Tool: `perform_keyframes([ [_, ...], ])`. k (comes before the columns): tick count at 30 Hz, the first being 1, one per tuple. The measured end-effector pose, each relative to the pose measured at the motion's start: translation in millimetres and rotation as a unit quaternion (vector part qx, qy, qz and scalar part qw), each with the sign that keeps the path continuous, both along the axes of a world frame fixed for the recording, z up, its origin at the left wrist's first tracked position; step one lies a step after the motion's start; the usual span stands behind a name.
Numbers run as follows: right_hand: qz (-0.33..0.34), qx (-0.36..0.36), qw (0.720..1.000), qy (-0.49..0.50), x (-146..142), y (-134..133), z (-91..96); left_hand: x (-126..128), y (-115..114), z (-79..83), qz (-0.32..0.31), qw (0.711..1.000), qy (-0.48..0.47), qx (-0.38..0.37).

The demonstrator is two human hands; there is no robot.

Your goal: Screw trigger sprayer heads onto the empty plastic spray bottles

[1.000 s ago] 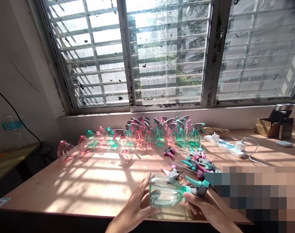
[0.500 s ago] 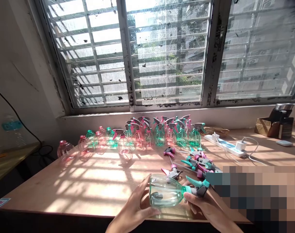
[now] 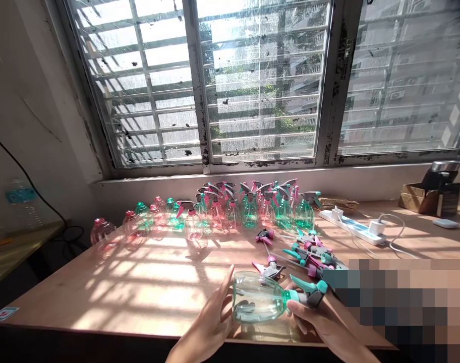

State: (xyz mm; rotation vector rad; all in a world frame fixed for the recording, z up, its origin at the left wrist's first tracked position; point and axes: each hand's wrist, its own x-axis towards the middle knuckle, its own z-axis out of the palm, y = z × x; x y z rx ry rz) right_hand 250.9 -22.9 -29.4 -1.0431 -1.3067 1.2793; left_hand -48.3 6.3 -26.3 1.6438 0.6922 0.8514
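A clear green spray bottle (image 3: pixel 257 298) lies sideways above the front edge of the table, its base to the left. The teal and grey trigger head (image 3: pixel 309 291) sits on its neck. My right hand (image 3: pixel 319 320) grips the bottle at the teal collar, with the thumb in front. At the base, my left hand (image 3: pixel 214 315) has its fingers stretched out and apart; whether they touch the bottle is hard to tell. Just behind the bottle lies a pink and grey trigger head (image 3: pixel 271 268).
Loose trigger heads (image 3: pixel 315 252) lie in a pile at centre right. Spray bottles with heads (image 3: pixel 249 209) stand near the window, and headless bottles (image 3: pixel 129 224) stand left of them. A power strip (image 3: pixel 353 228) with cables is at the right. A blurred patch covers the lower right.
My left hand has loosened from the bottle's base: its thumb has come away from the underside and its index finger points up. The bottle and my right hand stay almost in place.
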Motion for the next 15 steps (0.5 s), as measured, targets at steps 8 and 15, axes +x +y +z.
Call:
perform_keyframes([
  [8, 0.033, -0.008, 0.999, 0.026, 1.6, 2.1, -8.1, 3.5, -0.1, 5.9, 0.011, 1.000, 0.009, -0.005],
  [15, 0.014, -0.002, 0.999, 0.032, 0.5, 2.8, -10.5, 7.3, -0.7, 7.1, -0.005, 0.999, -0.028, -0.032],
])
